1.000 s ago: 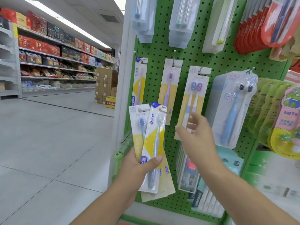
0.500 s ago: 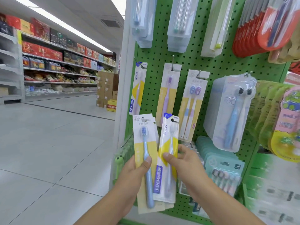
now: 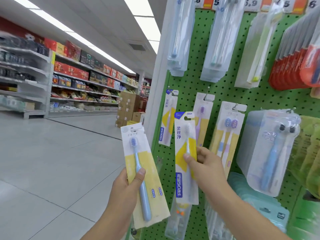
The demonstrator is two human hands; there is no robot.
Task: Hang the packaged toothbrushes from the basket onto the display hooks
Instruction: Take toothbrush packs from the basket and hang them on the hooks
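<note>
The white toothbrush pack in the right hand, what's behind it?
Behind the white toothbrush pack hangs a purple toothbrush pack on the green pegboard. Its lower part is covered.

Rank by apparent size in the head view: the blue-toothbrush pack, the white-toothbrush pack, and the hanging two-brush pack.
1. blue-toothbrush pack
2. white-toothbrush pack
3. two-brush pack
Unsure: the held packs sit nearer the camera.

Toothbrush packs (image 3: 186,153) – glossy card, clear plastic; pegboard (image 3: 223,89) – matt.

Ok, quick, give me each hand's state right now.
Left hand: grips the blue toothbrush pack, thumb on its front.
Right hand: pinches the white toothbrush pack in front of the green pegboard.
</note>
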